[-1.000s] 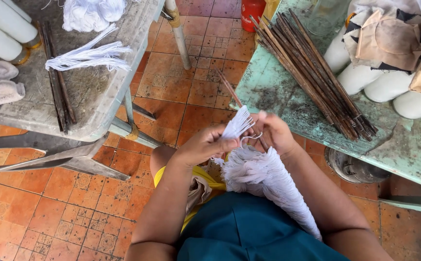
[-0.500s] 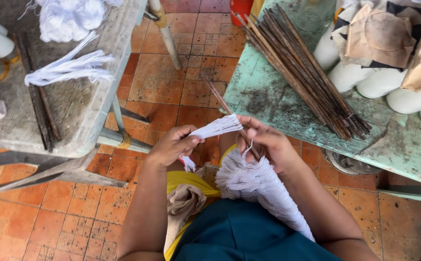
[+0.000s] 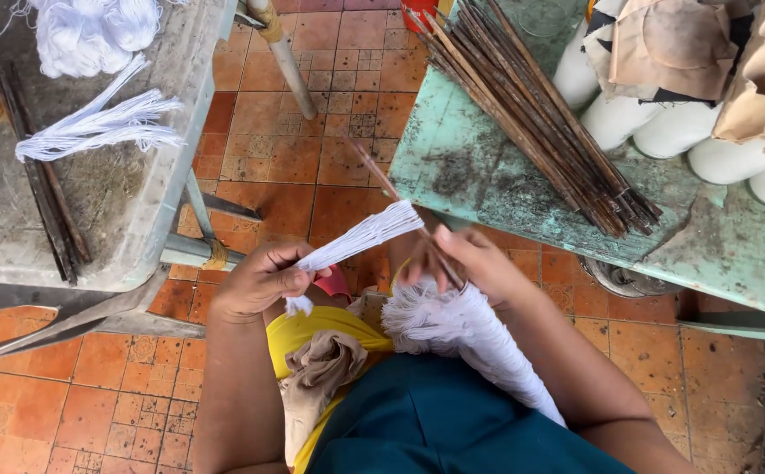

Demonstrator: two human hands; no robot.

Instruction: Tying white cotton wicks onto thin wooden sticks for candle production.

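Mid-frame, the left hand pinches a white thread bundle shut in its grip; the right hand clasps a thin stick above the fringed tuft. Seemingly binding threads onto the stick; steady tension matters next.

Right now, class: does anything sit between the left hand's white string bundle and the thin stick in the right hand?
Nothing visible: the string bundle already reaches the stick, held by the left hand and the right hand.

- Under you lies an orange tiled floor, evenly daylit.
- At your left stands a grey surface (worn, on metal legs).
- At your right stands a scuffed green surface.
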